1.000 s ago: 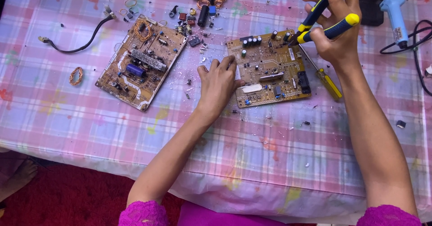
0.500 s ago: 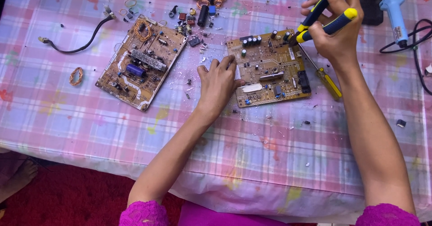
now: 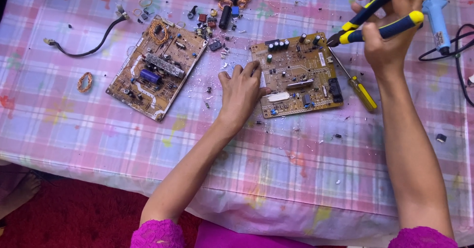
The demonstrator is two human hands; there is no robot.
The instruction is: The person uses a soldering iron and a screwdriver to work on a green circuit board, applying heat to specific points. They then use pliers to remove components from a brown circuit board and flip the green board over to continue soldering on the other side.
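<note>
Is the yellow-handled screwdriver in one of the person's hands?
No: the screwdriver lies on the tablecloth beside the circuit board, while the right hand grips pliers instead.

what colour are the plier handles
Blue with yellow tips, on the pliers in the head view.

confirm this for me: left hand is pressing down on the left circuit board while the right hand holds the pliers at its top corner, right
Not quite. In the head view the left hand presses the right circuit board, not the left one. The right hand does hold the pliers at that board's top corner.
</note>
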